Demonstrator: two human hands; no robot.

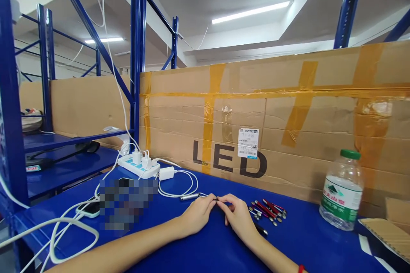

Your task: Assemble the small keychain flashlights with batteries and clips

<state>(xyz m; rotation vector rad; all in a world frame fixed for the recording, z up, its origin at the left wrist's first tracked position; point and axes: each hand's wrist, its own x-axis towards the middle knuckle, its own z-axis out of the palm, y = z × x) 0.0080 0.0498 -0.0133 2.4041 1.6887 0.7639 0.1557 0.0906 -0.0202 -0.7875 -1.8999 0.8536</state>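
My left hand (197,214) and my right hand (237,218) meet above the blue table, with fingertips pinched together. A tiny dark piece shows between the fingertips, too small to name, and both hands appear to grip it. Just right of my right hand lies a loose pile of slim red and silver pen-like pieces (269,210) with small round ends. Partly hidden behind that hand is a black pen-like piece (261,229). Beyond my left hand rests a silver pen-like stick (189,197).
A white power strip (139,166) with plugs and a white adapter (166,173) sits at the back left. White cables (75,222) trail across the left side near a phone (89,209). A water bottle (342,192) stands right, before a tall cardboard panel (288,136). Blue posts (138,51) rise left.
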